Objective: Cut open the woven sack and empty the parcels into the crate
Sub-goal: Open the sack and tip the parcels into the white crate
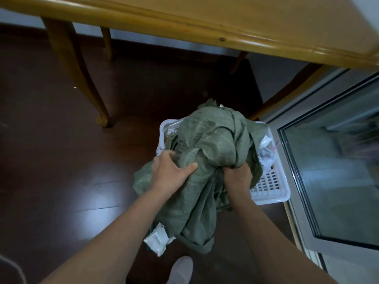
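Head view, nearest: a white parcel (156, 240) lies on the dark floor (51, 160) beneath the hanging green woven sack (207, 152); left hand (171, 173) clenches its cloth, right hand (238, 177) grips a bunched fold; beyond, the sack drapes over the white crate (268, 187) holding parcels; farther, a wooden table (205, 19).

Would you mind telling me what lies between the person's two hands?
In the head view, only bunched green woven sack fills the gap between the left hand and the right hand; both grip it.
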